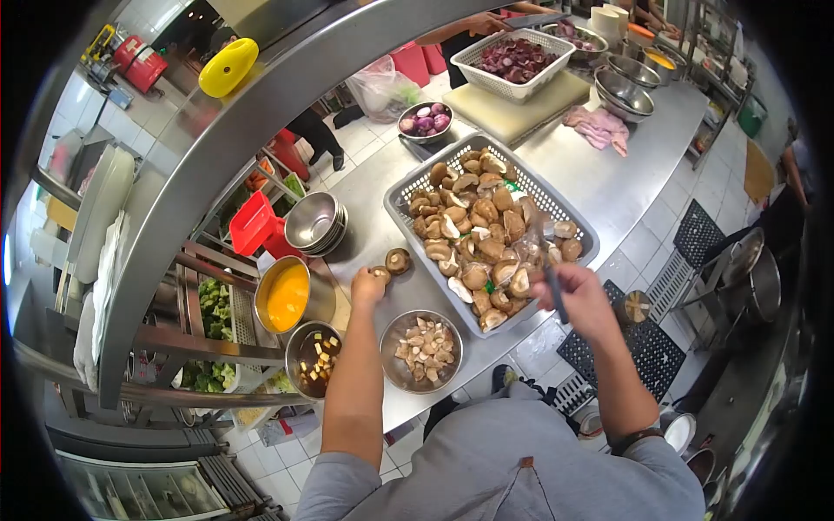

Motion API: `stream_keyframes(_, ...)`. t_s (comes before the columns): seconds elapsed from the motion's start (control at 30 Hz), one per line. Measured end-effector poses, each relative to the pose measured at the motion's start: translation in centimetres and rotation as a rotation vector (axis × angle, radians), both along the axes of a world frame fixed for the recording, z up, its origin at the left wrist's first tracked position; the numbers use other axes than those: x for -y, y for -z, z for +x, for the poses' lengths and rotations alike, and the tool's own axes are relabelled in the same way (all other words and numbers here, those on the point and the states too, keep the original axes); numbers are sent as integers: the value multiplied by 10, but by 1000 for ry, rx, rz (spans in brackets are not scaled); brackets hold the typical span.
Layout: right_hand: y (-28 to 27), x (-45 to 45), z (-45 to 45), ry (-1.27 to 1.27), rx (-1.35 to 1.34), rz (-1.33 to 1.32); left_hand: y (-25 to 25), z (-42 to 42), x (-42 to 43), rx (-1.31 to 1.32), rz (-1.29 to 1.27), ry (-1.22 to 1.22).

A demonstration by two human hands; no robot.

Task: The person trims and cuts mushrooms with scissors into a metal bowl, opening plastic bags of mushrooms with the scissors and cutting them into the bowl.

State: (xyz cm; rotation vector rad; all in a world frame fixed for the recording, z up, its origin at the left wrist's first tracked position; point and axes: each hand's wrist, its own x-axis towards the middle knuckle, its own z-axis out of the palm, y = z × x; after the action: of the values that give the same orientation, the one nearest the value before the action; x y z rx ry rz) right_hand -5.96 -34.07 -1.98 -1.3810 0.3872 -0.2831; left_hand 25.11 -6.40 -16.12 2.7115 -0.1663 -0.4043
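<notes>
My left hand [368, 286] is closed on a brown mushroom [380, 273] at the steel tabletop, left of the crate. Right beside it lies another whole mushroom [398, 260]. My right hand [580, 300] grips a knife [555, 295] by its dark handle, above the near right corner of the crate; the blade is blurred. The grey perforated crate [415, 239] holds many whole mushrooms [482, 213]. Cut mushroom pieces [426, 349] fill part of a steel bowl [388, 369] between my arms.
A pot of yellow liquid [287, 295] and a bowl of yellow cubes [320, 356] stand left of my forearm. Behind them are stacked steel bowls [314, 221]. Further back sit a bowl of purple onions [426, 120] and a white basket [512, 65]. A steel rail [208, 143] arcs overhead.
</notes>
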Motion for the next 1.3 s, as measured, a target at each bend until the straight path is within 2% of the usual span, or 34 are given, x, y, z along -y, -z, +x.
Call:
stream_keyframes(0.07, 8, -12, -5, -144, -90, -20, 0, -14, -2, 94, -79, -55)
stream_keyframes(0.13, 7, -34, -10, -188, -177, -197, -10, -31, -4, 189, -154, -113)
stream_keyframes(0.2, 3, -52, -12, -224, -219, -297, -29, -52, -9, 368, -518, -210)
stream_keyframes(0.27, 7, -68, -12, -305, -54, -638, -60, -102, -13, 279, -854, -121)
stream_keyframes(0.3, 9, -77, -10, -321, -57, -636, -81, -129, -13, 278, -850, -137)
stream_keyframes(0.37, 14, -93, -5, -329, -77, -771, -114, -174, -14, -98, -1089, -201)
stream_keyframes(0.47, 14, -103, 0, -390, -72, -887, -109, -206, -33, -244, -1187, -201)
stream_keyframes(0.57, 21, -111, -2, -416, -76, -951, -109, -226, -38, -278, -1282, -356)
stream_keyframes(0.63, 27, -118, -3, -471, -71, -994, -105, -238, -44, -256, -1267, -425)
stream_keyframes(0.87, 36, -131, 1, -513, -56, -1049, -103, -260, -44, -149, -1162, -387)
stream_keyframes(1.03, 44, -133, -1, -609, -72, -1045, -93, -268, -49, -167, -1122, -427)
stream_keyframes(1.3, 72, -133, -2, -559, -21, -1050, -84, -264, -50, -230, -1045, -454)
